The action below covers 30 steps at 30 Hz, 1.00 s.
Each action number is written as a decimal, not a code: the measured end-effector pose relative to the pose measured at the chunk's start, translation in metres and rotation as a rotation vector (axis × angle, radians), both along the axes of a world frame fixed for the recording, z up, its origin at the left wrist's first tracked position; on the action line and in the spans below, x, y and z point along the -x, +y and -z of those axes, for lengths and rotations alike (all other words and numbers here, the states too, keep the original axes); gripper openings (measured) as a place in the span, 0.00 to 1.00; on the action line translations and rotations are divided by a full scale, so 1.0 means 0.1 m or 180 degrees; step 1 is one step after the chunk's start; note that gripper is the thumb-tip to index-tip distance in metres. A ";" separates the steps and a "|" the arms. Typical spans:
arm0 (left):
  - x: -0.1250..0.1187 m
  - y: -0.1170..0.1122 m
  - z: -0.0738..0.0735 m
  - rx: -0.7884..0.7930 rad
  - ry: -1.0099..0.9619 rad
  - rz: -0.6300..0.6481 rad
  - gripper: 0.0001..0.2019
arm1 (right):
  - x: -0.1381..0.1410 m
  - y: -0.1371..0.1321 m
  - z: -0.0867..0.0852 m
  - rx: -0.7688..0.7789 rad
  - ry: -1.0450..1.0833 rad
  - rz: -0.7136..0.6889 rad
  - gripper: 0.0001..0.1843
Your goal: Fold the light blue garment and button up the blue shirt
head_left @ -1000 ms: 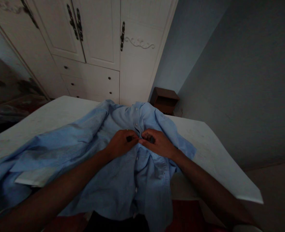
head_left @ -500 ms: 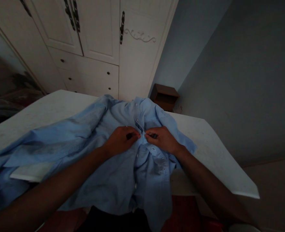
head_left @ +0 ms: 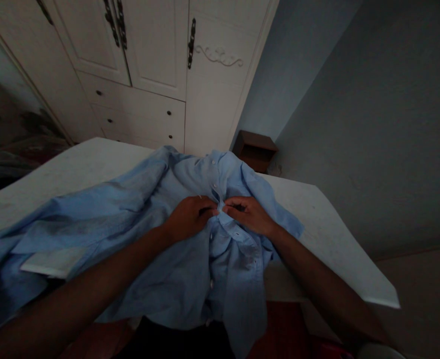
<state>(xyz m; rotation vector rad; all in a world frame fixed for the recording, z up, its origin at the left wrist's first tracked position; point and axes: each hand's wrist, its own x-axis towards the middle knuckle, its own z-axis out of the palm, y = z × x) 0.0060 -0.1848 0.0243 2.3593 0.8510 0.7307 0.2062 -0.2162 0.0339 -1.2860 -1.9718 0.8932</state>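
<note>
A light blue button-up shirt point(head_left: 182, 279) lies spread over a white table, its lower part hanging past the near edge. My left hand point(head_left: 193, 214) pinches the shirt's front edge at mid-placket. Just to its right, my right hand point(head_left: 247, 214) pinches the opposite front edge, fingertips almost meeting the left ones. Whichever button sits between the fingertips is hidden. Above the hands the placket looks closed, with small white buttons showing; below them the two front edges hang apart, and a buttonhole is visible on the right-hand edge.
The white table point(head_left: 339, 239) extends to both sides of the shirt. Behind it stands a white wardrobe point(head_left: 145, 65) with dark handles and drawers. A small brown cabinet point(head_left: 255, 149) is at the back, beside the grey wall. Something red shows below the near edge.
The fingertips have shifted slightly and drawn closer together on the shirt's front edge. Otherwise the shirt lies much the same, and the view has moved a little.
</note>
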 end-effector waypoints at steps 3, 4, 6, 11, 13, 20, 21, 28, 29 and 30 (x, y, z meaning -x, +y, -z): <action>0.01 -0.01 -0.03 0.0041 -0.0176 0.0002 0.09 | -0.02 0.02 0.01 0.0373 0.0335 -0.0018 0.14; 0.01 -0.01 -0.03 0.0052 -0.0217 -0.0017 0.09 | -0.02 0.02 0.01 0.0447 0.0426 -0.0035 0.15; 0.01 -0.01 -0.01 0.0109 -0.0298 -0.0046 0.09 | -0.02 0.03 0.02 0.0537 0.0567 -0.0061 0.16; 0.01 0.03 0.05 0.0197 -0.0332 -0.0019 0.10 | 0.00 0.03 0.07 0.0333 0.0459 0.0032 0.14; 0.02 0.04 0.05 0.0190 -0.0283 -0.0028 0.10 | 0.01 0.02 0.09 0.0114 0.0315 0.0142 0.12; 0.01 0.03 0.05 0.0274 -0.0204 -0.0158 0.10 | 0.02 0.01 0.13 -0.0220 -0.0035 0.0280 0.11; 0.01 0.03 0.05 0.0311 -0.0204 -0.0190 0.10 | 0.02 0.01 0.13 -0.0247 -0.0076 0.0281 0.11; 0.02 0.07 0.06 0.0706 -0.0169 -0.0190 0.10 | 0.04 0.04 0.17 -0.0273 -0.0143 0.0289 0.10; 0.02 0.07 0.06 0.0760 -0.0178 -0.0168 0.10 | 0.04 0.04 0.18 -0.0271 -0.0128 0.0306 0.10; 0.03 0.07 0.06 0.0805 -0.0187 -0.0155 0.10 | 0.04 0.04 0.18 -0.0277 -0.0122 0.0324 0.09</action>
